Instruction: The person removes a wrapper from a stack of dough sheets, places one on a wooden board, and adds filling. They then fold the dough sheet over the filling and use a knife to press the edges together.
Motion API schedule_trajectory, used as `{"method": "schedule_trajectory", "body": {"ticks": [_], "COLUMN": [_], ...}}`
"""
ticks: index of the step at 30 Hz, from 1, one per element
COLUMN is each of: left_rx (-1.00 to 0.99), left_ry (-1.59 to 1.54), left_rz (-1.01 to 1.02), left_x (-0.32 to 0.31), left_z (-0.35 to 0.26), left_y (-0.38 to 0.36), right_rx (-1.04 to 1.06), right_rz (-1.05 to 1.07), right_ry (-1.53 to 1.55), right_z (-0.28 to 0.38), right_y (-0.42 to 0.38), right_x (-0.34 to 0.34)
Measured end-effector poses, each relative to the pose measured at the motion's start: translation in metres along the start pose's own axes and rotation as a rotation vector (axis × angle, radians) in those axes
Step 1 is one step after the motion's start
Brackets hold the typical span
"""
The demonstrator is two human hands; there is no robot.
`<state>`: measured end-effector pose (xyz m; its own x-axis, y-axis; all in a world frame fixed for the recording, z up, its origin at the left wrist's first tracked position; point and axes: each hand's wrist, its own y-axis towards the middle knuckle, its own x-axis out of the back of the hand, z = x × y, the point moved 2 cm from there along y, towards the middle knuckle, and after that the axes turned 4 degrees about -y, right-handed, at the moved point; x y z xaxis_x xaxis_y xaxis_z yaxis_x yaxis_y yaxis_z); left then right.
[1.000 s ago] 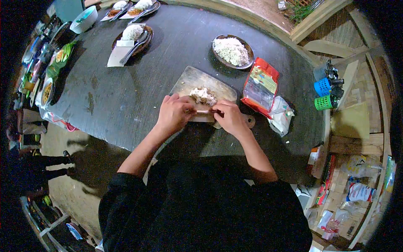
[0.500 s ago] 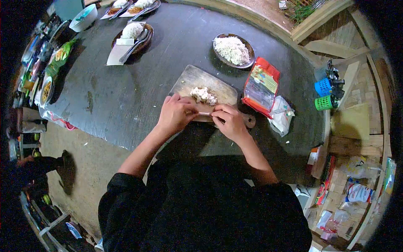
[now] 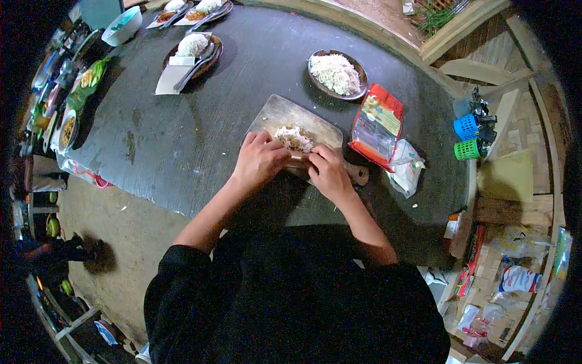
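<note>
A wooden cutting board (image 3: 282, 110) lies in front of me with a heap of pale, shredded food (image 3: 294, 139) on it, whose kind I cannot make out. At the board's near edge, my left hand (image 3: 260, 160) and my right hand (image 3: 329, 175) are both closed, fingertips pinched. Between them runs a narrow pale strip (image 3: 297, 159), one end in each hand; the fingers partly cover it. To the right of my right hand the board's handle (image 3: 359, 176) sticks out.
Beyond the board stands a dark plate of white shreds (image 3: 336, 74). A red packet (image 3: 377, 124) and a white plastic bag (image 3: 407, 168) lie to the right. Plated rice (image 3: 192, 45) and a white bowl (image 3: 122, 26) are at the far left. Another person's leg (image 3: 70, 249) shows at left.
Both hands have shifted slightly, the left one a little to the right. The strip between them sits a little farther from me, closer to the heap.
</note>
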<state>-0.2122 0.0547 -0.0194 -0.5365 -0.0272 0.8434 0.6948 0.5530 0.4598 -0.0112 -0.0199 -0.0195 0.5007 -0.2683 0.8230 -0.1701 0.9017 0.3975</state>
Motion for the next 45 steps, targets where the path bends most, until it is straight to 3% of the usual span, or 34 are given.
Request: {"method": "schedule_trajectory", "body": {"ticks": [5,11,13,18,26,29,31,36,38,45], "left_rx": [0.005,0.103,0.264,0.186,0.202,0.190,0.164,0.151,0.180,0.224], "left_ry": [-0.061,-0.096,-0.153,-0.169,-0.141,-0.148,-0.134,-0.180,-0.199,-0.173], "left_rz": [0.053,0.030,0.133,0.077,0.097,0.139,0.017,-0.045,-0.054,-0.063], "left_x": [0.009,0.005,0.004,0.002,0.002,0.002,-0.006,-0.022,-0.022,-0.021], "left_z": [-0.003,-0.005,-0.004,-0.005,-0.009,-0.018,-0.025,-0.032,-0.034,-0.042], "left_y": [0.001,0.001,0.003,-0.001,-0.003,0.002,0.006,0.002,0.000,0.005], "right_rx": [0.097,0.049,0.085,0.206,-0.087,0.046,0.021,-0.004,-0.111,-0.349], "right_rz": [0.025,-0.013,-0.026,-0.042,-0.049,-0.031,-0.033,-0.043,-0.189,-0.146], "right_ry": [0.004,0.038,0.044,0.027,0.156,0.034,0.049,0.029,-0.007,-0.282], "right_z": [-0.002,0.002,0.000,0.002,-0.001,0.004,0.001,0.006,0.011,0.001], "right_y": [-0.001,-0.004,-0.005,-0.010,-0.017,-0.016,-0.019,-0.025,-0.034,-0.086], "right_x": [0.004,0.006,0.003,0.003,-0.001,0.009,0.005,0.016,0.026,0.057]}}
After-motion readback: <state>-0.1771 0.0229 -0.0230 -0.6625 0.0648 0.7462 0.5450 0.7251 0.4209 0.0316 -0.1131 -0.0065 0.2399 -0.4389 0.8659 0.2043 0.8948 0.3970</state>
